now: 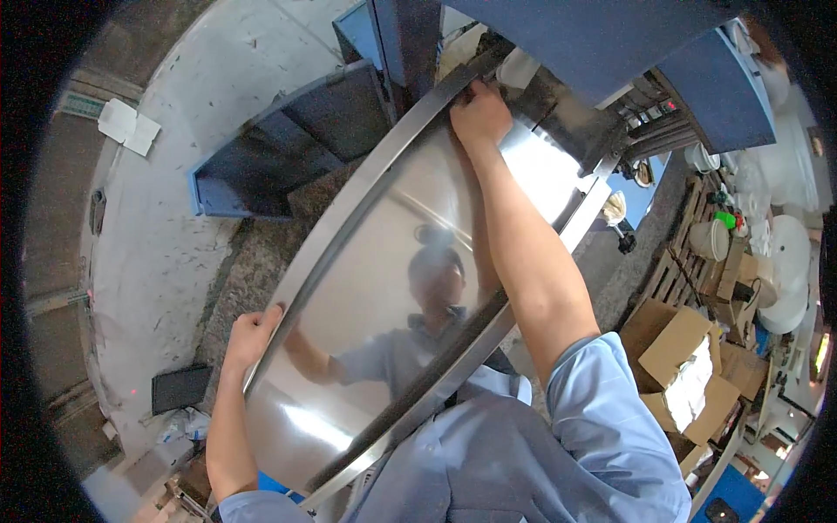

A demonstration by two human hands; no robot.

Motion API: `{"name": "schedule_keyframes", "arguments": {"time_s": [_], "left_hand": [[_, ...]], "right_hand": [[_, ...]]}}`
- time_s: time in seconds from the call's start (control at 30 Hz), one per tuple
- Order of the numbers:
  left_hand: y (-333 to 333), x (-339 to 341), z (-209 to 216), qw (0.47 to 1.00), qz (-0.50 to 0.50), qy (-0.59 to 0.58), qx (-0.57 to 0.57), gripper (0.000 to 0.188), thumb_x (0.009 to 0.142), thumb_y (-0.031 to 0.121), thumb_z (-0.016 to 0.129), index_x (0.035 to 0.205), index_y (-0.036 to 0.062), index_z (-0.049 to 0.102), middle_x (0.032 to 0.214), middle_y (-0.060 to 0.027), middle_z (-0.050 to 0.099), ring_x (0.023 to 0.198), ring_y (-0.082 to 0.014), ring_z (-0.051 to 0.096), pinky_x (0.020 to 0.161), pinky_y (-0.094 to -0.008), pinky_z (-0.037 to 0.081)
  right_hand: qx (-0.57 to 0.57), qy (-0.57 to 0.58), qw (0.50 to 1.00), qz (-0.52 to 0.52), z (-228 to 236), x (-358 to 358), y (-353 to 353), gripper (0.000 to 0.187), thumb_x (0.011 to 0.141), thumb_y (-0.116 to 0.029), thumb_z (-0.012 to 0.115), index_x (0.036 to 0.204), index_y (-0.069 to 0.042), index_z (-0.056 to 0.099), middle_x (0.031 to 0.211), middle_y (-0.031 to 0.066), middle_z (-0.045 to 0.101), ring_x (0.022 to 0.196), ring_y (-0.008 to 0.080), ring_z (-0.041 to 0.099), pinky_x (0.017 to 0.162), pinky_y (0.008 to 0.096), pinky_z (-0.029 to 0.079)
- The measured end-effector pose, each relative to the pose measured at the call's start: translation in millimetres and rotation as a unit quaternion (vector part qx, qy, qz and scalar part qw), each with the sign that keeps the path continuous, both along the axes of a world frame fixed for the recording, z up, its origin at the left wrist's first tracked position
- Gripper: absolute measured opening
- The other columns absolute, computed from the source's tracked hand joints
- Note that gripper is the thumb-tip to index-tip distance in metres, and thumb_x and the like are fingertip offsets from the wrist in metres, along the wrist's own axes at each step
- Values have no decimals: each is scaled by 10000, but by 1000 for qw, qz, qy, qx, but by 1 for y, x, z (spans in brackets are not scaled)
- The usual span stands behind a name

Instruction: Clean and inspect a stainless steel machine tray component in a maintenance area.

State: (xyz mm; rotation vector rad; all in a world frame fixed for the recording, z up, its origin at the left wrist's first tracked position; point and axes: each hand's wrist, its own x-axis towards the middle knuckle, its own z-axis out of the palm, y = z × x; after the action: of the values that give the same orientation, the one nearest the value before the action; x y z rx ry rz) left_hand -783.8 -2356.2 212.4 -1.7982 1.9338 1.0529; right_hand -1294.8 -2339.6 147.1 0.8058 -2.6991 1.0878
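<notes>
In front of my body lies a long, shiny stainless-steel panel [375, 288] with raised rims. Its polished surface mirrors my upper body and an arm. My left hand [253, 336] is closed on the panel's left rim, with the fingertips partly hidden. Farther up the same rim, near the blue machine, my right hand [481, 115] is closed on the edge, its forearm reaching across the panel. The panel's near rim runs close against my clothes.
A blue machine housing [602, 44] overhangs the panel's far end. An open blue metal cabinet or door [296, 139] stands to the left. Cardboard boxes [689, 366] and a wooden pallet [671, 253] lie at right. A dark flat object [180, 388] sits at lower left.
</notes>
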Motion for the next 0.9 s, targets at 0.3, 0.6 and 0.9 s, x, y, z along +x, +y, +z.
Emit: {"name": "schedule_keyframes", "arguments": {"time_s": [0.3,0.6,0.9], "left_hand": [[2,-7,10,1000,6,-5,16,650,873,570,632,911,-71,732,785,-189,713,807,-220,693,771,-368,527],[7,-10,15,1000,-6,0,2,628,876,558,626,941,-56,736,812,-182,720,835,-223,697,795,-360,523],[5,-12,16,1000,-17,1,-15,654,878,581,608,907,-61,733,780,-174,710,808,-221,692,771,-367,525]], "right_hand": [[-22,24,999,-3,-4,0,-4,224,834,-278,635,972,-129,729,1071,140,688,956,356,673,781,469,538],[-16,18,1000,-2,-4,2,-1,214,834,-263,630,990,-135,704,1057,132,693,968,357,673,788,473,539],[14,2,1000,2,1,0,-5,253,829,-279,642,1026,-141,721,1120,130,676,988,366,670,819,482,541]]}}
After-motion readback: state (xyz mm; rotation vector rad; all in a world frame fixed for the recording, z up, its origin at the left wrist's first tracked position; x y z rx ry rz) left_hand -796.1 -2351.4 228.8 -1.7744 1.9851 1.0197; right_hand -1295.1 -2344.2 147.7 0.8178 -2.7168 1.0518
